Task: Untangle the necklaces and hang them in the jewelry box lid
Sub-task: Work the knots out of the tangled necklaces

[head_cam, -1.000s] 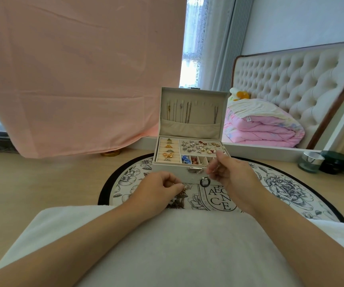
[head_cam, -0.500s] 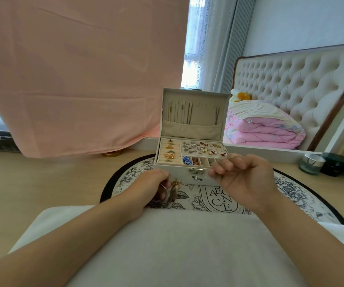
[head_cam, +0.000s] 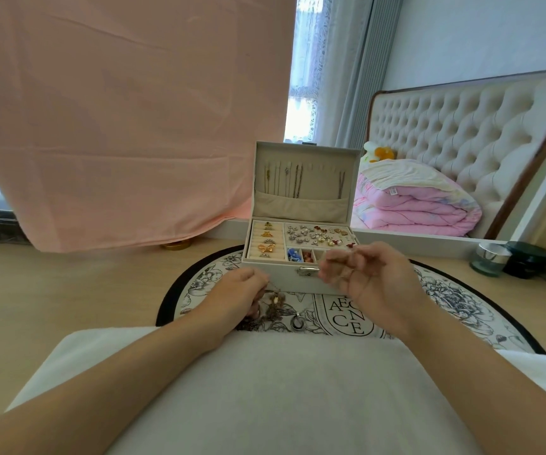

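The cream jewelry box [head_cam: 275, 277] stands open on a round printed mat. Its upright lid [head_cam: 303, 159] has several thin chains hanging inside above a fabric pocket. A tangle of necklaces [head_cam: 273, 311] lies on the mat in front of the box, with a silver ring pendant [head_cam: 298, 323] at its right edge. My left hand [head_cam: 237, 297] rests on the tangle and pinches a chain at its top. My right hand [head_cam: 363, 277] hovers before the box's latch, blurred. Its thumb and curled fingertips pinch what seems to be a fine chain, barely visible.
The box tray holds rings on the left and earrings [head_cam: 317, 233] on the right. A white cushion [head_cam: 265, 389] lies under my forearms. Jars [head_cam: 490, 259] stand at the right on the wooden floor. A pink cloth [head_cam: 117, 110] hangs at the left, and a bed with a pink quilt [head_cam: 413, 205] is behind.
My left hand moved down and left onto the mat with the tangle. The ring pendant, which hung under my right hand, now lies on the mat. My right hand's fingers spread a little.
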Action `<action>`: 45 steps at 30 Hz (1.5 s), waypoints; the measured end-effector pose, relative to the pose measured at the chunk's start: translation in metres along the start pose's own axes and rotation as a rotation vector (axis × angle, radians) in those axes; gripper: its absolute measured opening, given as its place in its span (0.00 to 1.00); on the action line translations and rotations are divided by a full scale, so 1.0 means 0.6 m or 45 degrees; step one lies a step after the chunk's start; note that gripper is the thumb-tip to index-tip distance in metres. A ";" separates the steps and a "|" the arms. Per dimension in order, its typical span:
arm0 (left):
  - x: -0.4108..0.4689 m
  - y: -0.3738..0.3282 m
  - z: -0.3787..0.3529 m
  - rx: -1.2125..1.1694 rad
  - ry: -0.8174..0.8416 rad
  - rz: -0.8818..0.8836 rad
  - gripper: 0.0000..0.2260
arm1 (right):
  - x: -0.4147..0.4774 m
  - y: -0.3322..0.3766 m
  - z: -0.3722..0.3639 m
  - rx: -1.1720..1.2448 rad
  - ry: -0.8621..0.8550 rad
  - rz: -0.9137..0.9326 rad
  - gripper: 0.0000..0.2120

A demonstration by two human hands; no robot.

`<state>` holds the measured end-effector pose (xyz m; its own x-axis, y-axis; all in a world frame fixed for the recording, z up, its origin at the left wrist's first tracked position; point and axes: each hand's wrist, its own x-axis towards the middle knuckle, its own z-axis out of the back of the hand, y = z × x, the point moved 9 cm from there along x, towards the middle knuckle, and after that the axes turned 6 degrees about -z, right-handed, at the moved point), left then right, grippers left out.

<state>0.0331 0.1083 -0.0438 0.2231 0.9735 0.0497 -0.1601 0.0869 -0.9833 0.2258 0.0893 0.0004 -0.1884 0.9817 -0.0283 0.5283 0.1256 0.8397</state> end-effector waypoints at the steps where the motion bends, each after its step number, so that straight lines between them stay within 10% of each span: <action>1: 0.001 0.001 -0.001 0.000 -0.004 0.004 0.14 | 0.000 0.009 0.008 0.155 -0.021 0.051 0.15; 5: 0.001 0.004 0.000 -0.135 -0.006 0.043 0.14 | -0.004 0.028 0.044 0.392 -0.145 0.077 0.13; 11: 0.005 0.010 0.003 -0.303 -0.009 0.113 0.12 | 0.000 0.015 0.032 -0.419 -0.154 -0.009 0.10; 17: 0.003 0.007 0.001 -0.288 0.015 0.076 0.13 | -0.006 -0.012 0.019 -0.306 -0.131 -0.165 0.14; 25: 0.001 -0.002 0.003 -0.129 -0.019 -0.007 0.14 | -0.006 -0.029 -0.006 -1.847 -0.079 -0.098 0.04; 36: 0.000 -0.008 -0.002 -0.022 -0.008 -0.127 0.14 | -0.008 -0.035 -0.004 -1.782 -0.020 -0.132 0.07; 40: 0.003 -0.008 0.007 -0.016 -0.054 -0.168 0.13 | -0.009 -0.028 0.003 -2.212 -0.057 -0.057 0.09; 45: 0.001 -0.020 0.024 0.218 -0.190 -0.282 0.13 | 0.000 -0.014 0.013 -1.865 -0.139 -0.023 0.02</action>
<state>0.0211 0.1107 -0.0293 0.1295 0.9461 0.2969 -0.2856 0.3223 -0.9025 0.2279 0.0894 -0.0107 -0.0884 0.9957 -0.0285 -0.7793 -0.0513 0.6246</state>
